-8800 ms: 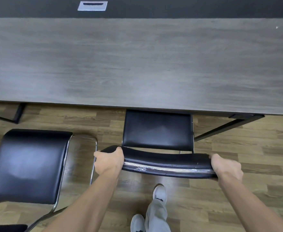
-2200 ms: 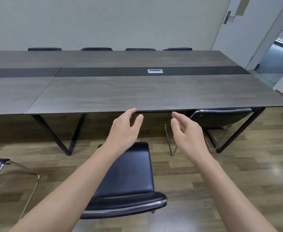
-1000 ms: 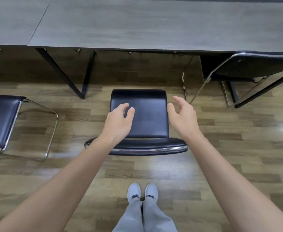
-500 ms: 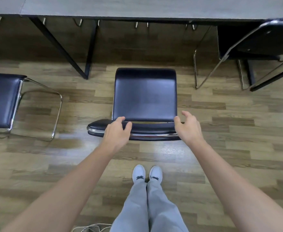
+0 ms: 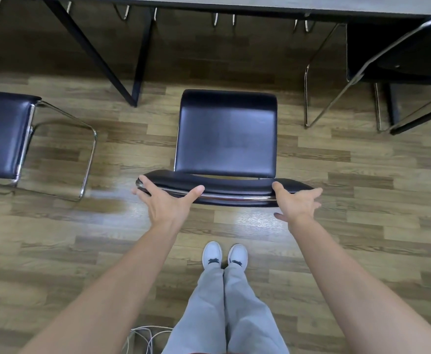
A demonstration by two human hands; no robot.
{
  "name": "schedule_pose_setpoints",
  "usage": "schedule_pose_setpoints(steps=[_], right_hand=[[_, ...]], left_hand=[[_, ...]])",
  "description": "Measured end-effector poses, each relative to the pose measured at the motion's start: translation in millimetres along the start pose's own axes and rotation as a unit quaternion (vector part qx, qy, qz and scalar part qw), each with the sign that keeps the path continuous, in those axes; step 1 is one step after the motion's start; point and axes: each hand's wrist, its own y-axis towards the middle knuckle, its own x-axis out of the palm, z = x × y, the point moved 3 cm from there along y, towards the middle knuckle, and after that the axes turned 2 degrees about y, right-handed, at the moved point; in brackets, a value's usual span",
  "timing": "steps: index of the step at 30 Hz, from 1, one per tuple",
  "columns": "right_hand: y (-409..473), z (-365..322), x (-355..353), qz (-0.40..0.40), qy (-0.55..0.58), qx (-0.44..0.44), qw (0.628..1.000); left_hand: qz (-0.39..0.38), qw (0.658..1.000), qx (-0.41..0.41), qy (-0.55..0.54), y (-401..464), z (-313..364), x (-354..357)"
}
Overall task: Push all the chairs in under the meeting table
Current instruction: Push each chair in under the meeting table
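A black padded chair [image 5: 226, 134] with a chrome frame stands on the wood floor, clear of the grey meeting table [image 5: 286, 3] at the top edge. Its curved backrest [image 5: 235, 187] faces me. My left hand [image 5: 167, 201] lies spread over the backrest's left end, fingers straight, thumb along the top. At the right end, my right hand [image 5: 297, 203] is spread with its fingers fanned out, touching the backrest. Neither hand is curled round it.
A second black chair [image 5: 1, 134] stands pulled out at the left. A third chair [image 5: 413, 52] sits partly under the table at the right. Black table legs [image 5: 122, 62] slant down left of the middle chair. White cables [image 5: 143, 338] lie by my feet.
The view has tilted further down and closer. Both hands have slid outward along the backrest and spread to its two ends. The chair has not moved.
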Motion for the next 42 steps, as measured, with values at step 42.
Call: schedule_pose_setpoints(steps=[42], right_hand=[[13, -11, 19, -0.004, 0.109, 0.111, 0.988]], left_hand=[[-0.007, 0.985, -0.148, -0.089, 63, 13, 4]])
